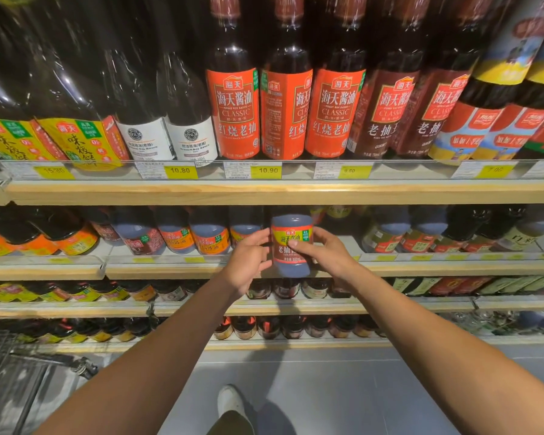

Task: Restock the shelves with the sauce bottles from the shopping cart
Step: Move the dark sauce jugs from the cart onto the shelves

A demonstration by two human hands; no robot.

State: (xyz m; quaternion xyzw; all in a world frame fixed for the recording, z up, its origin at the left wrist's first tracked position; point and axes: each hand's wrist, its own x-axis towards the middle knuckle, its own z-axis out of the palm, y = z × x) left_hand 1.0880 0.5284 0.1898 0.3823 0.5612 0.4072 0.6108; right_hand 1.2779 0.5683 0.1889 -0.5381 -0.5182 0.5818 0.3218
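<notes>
Both hands are closed on one small sauce bottle (291, 243). The left hand (248, 259) curls its fingers round the left flank, and the right hand (324, 252) takes the other side with its thumb pressed on the front label. The grip is a snug two-sided clasp with no slack showing. The bottle is upright, label facing out, in front of the second shelf (170, 269) down. Its base hangs past the wooden lip and lower than the board, and I can't tell whether any part of it touches the shelf.

Behind it there looks to be a gap in the row, with small bottles (176, 233) of a similar kind just to the left and others to the right. I'd guess it is headed for that gap. The base sits below the lip, so a straight push in could knock it against the wooden edge or the price rail. The left knuckles are close to the neighbouring bottles, and a careless shove might tip one.

Some of this is hard to read. The bottle's top melts into the shadow under the upper shelf, the fingers behind it are out of sight, and the depth of the gap is anyone's guess. The shopping cart (13, 365) at the near left is cut off — only a wire corner shows, so what remains in it can't be seen.
</notes>
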